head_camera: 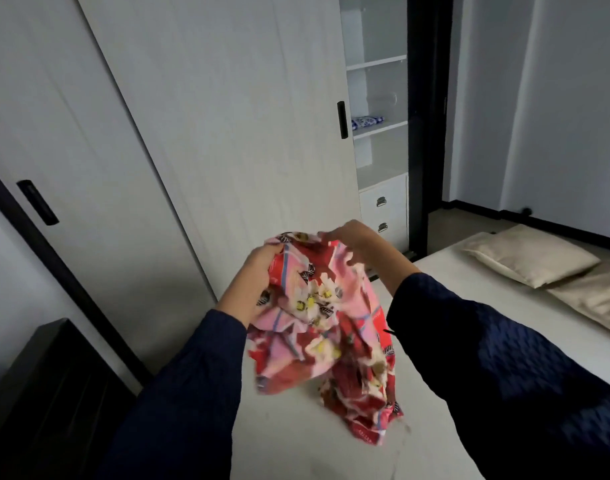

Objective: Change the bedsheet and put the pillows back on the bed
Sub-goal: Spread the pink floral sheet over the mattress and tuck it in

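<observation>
You hold the flowery bedsheet [317,306] bunched up in both hands over the bed [296,441].
The fingers of your left hand [258,271] curl tight round the top left of the red and pink bedsheet. The fingers of your right hand [357,239] curl over its top edge and grip it too. The bedsheet hangs down in a crumpled bunch, and its low end touches the bare white bed right in front of you. Two tan pillows [528,258] lie side by side at the far right end of the bed. Behind stands a pale wardrobe [227,116] with an open side, where a blue and white cloth [367,121] sits on a shelf.
</observation>
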